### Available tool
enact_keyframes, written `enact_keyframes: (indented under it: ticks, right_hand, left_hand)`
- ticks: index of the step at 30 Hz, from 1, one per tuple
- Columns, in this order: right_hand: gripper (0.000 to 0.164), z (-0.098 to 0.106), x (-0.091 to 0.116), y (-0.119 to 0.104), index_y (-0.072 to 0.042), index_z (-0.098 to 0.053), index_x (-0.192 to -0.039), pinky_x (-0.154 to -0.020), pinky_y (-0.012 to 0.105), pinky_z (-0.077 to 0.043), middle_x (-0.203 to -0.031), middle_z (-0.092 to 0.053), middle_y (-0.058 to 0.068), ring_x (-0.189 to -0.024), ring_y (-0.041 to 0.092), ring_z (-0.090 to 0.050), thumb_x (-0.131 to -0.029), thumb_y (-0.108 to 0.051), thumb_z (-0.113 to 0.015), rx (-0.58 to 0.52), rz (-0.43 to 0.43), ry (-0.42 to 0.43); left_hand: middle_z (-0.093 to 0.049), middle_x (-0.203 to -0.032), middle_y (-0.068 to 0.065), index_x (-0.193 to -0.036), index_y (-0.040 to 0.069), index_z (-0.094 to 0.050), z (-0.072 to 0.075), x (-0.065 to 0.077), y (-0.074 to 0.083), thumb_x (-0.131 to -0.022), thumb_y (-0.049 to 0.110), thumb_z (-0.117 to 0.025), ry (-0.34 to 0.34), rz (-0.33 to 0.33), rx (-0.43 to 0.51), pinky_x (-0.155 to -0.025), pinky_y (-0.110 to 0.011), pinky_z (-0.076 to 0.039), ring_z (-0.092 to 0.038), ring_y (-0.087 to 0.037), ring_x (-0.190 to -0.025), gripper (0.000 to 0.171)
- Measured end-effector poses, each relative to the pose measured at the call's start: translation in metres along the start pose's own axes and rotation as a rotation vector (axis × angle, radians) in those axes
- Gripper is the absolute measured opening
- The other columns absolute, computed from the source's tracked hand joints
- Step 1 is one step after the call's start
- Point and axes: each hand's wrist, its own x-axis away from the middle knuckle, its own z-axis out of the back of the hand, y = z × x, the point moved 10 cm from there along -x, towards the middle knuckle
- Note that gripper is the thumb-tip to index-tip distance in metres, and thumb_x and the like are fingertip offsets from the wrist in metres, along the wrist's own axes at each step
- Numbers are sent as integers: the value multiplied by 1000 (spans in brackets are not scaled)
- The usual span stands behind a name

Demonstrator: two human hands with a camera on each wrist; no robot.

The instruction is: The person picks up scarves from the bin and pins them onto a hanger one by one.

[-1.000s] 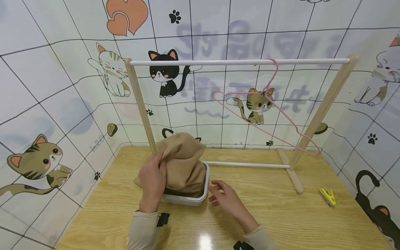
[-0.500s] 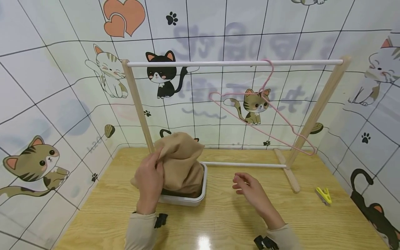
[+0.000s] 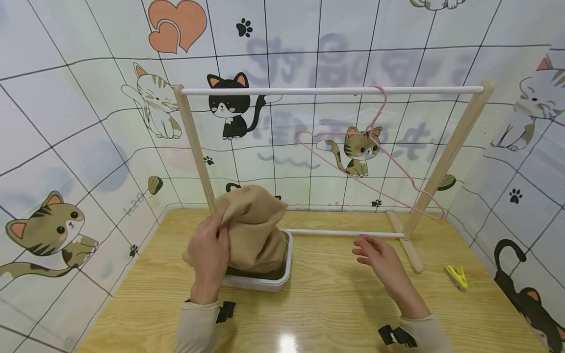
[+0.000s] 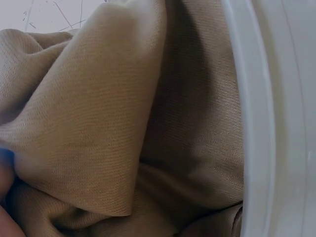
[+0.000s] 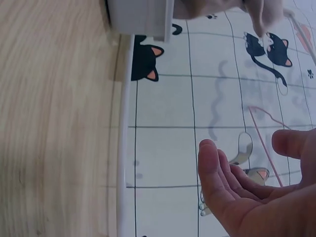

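A bunched tan cloth (image 3: 253,235) rises out of a white plastic tub (image 3: 275,284) at the left of the table. My left hand (image 3: 209,250) pinches the cloth's upper left side. Close up in the left wrist view, the cloth (image 4: 98,108) hangs in folds beside the tub's pale rim (image 4: 256,118). Over the table to the right, my right hand (image 3: 381,257) holds nothing, its fingers loosely bent and thumb apart in the right wrist view. Behind it, a pink hanger (image 3: 372,189) hangs from the rack's white rail (image 3: 282,91). The cloth's full shape is hidden by its folds.
The rack's wooden posts (image 3: 448,162) stand at both sides, with a low white bar (image 3: 340,233) between them. A yellow clip (image 3: 456,277) lies at the table's right. Walls printed with cats enclose the wooden table (image 3: 326,309).
My right hand has moved right, from beside the tub to in front of the rack's right half. The left hand keeps its pinch on the cloth, with hardly any shift.
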Motion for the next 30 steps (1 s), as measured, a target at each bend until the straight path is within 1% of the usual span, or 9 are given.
enact_keyframes:
  ticks: [6,9,12,15,21,23,26,28,30]
  right_hand:
    - [65,27,-2,-3,7,-35,-151,-90,22,-56,-143,-52,24,-110,5,-66,-110,-43,-42,-31,30,39]
    - [67,41,-3,-5,8,-37,-149,-88,21,-56,-136,-57,16,-106,-3,-65,-109,-46,-43,-43,50,54]
    - [71,55,-2,-7,8,-35,-150,-87,20,-57,-126,-62,-1,-105,-4,-66,-107,-48,-44,-64,61,72]
    - [75,70,-1,-8,8,-31,-152,-85,19,-57,-118,-59,-16,-103,-4,-67,-106,-49,-47,-111,64,96]
    - [52,91,1,-16,-4,-42,-141,-83,19,-57,-115,-62,-15,-100,-1,-70,-107,-42,-52,-241,106,122]
    - [54,95,2,-19,-2,-38,-146,-84,19,-57,-115,-63,-15,-101,0,-71,-108,-39,-51,-285,120,113]
    - [50,102,1,-24,-4,-38,-143,-83,20,-57,-114,-65,-13,-100,3,-72,-108,-38,-49,-371,137,102]
    - [46,107,0,-27,-6,-41,-140,-83,20,-58,-113,-67,-11,-99,5,-73,-109,-39,-47,-423,150,96]
    - [36,112,-1,-30,-12,-46,-129,-82,21,-58,-111,-68,-10,-97,7,-74,-108,-41,-47,-486,154,93]
  left_hand:
    - [-76,-97,-16,-113,9,-78,3,-1,0,-91,0,-73,16,-1,10,-67,-55,-57,-74,-38,-89,25]
    - [-76,-97,-16,-113,8,-78,6,-1,1,-89,-2,-73,27,-5,13,-67,-55,-57,-74,-38,-88,26]
    - [-76,-97,-16,-112,8,-78,8,-1,0,-88,-3,-73,39,-11,14,-67,-55,-57,-74,-37,-88,27]
    - [-76,-97,-15,-112,8,-78,10,-2,0,-89,-3,-73,52,-15,21,-68,-55,-57,-74,-37,-89,26]
    - [-76,-97,-15,-111,8,-78,15,-4,-1,-89,-4,-72,75,-21,33,-70,-55,-57,-74,-37,-89,25]
    - [-76,-96,-15,-111,7,-78,16,-4,0,-89,-4,-72,78,-23,37,-71,-55,-57,-74,-37,-88,25]
    - [-76,-95,-15,-110,7,-78,17,-4,0,-90,-3,-72,80,-26,40,-70,-55,-56,-73,-37,-87,24]
    - [-76,-95,-15,-110,7,-79,17,-4,1,-89,-3,-72,81,-30,41,-70,-54,-56,-73,-37,-87,24]
    - [-76,-95,-15,-110,7,-79,17,-4,2,-89,-4,-72,83,-34,42,-69,-54,-56,-73,-37,-86,24]
